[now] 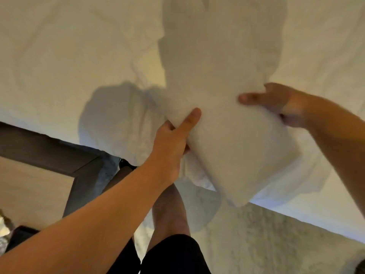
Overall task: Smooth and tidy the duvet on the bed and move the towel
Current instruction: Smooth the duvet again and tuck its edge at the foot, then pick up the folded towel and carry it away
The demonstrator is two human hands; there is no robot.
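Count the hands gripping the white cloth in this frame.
2. The left hand grips the white cloth at its left edge; the right hand pinches its right edge, above the bed.

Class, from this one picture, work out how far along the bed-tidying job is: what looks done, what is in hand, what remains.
Done: nothing looks finished; the white duvet lies creased and bunched near the bed's edge. In hand: the left hand and right hand both grip the folded white towel, lifted above the bed. Left: set the towel elsewhere, then smooth the duvet.
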